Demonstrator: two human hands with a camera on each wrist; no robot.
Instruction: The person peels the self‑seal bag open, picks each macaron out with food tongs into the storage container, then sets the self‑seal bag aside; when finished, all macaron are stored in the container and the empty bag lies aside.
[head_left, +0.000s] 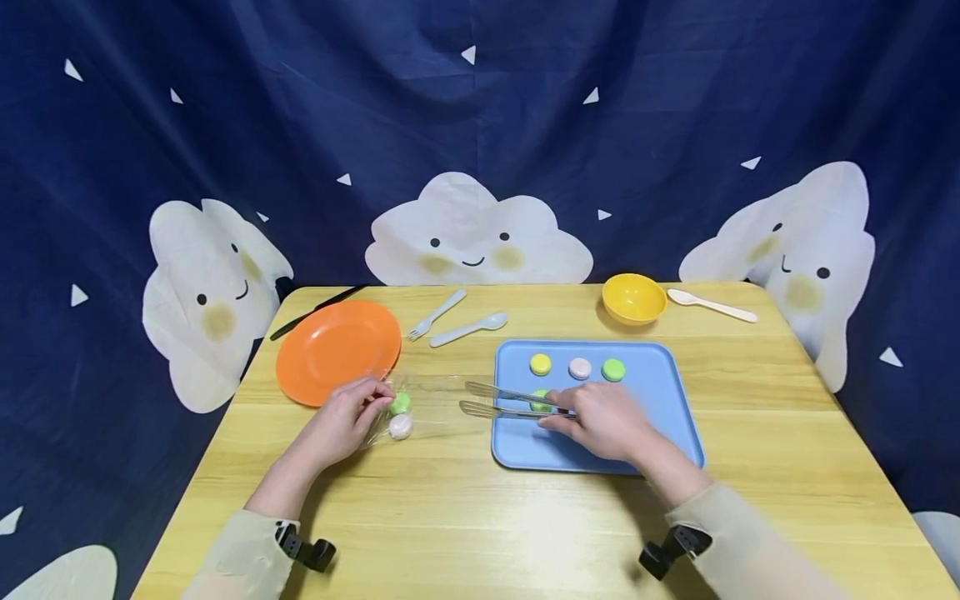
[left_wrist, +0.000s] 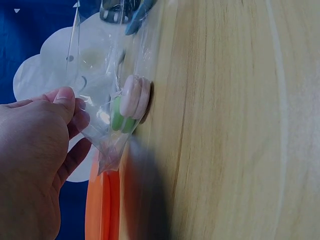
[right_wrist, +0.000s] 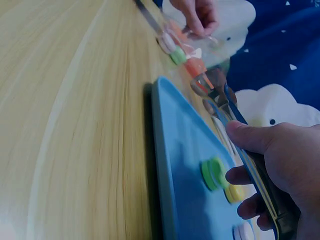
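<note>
tabletop point(head_left: 450, 517) spreads before the blue tray point(head_left: 525, 450); tongs point(right_wrist: 265, 185) gripped by the right hand point(head_left: 603, 421) jut past its left edge; left of it, the left hand point(head_left: 341, 423) pinches a clear bag point(head_left: 442, 408) with macarons point(head_left: 401, 427), near an orange plate point(head_left: 337, 350).

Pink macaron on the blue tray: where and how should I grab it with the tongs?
The pink macaron is probably best pinched at its near and far edges, tongs coming from above: it lies flat on the tray, and a yellow one and a green one flank it, so gripping left and right might nudge a neighbour.
</note>
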